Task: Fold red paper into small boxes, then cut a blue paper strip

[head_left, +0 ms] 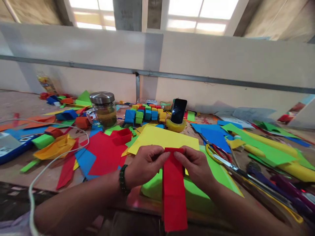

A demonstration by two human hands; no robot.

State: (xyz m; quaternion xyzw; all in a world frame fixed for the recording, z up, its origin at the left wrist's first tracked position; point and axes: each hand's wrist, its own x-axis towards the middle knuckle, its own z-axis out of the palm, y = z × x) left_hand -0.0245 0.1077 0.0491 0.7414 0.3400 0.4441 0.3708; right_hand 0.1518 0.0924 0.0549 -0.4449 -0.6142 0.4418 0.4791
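A strip of red paper (175, 193), folded at its top edge, hangs between my two hands over the table's front edge. My left hand (149, 162) pinches its upper left corner between thumb and fingers; a dark beaded bracelet circles that wrist. At the upper right corner my right hand (195, 164) grips the strip the same way, thumb pressed on the front face. Behind the hands lies a yellow sheet (164, 136). Bright green sheets (216, 167) are under and behind the strip. The backs of the fingers hide part of the fold.
Scissors (219, 154) and a utility knife (228, 164) lie to the right. A lidded glass mug (104, 111), small paper cubes (142, 114) and a phone (179, 110) stand at the back. A white cable (49, 167) crosses the left side, near red sheets (103, 150).
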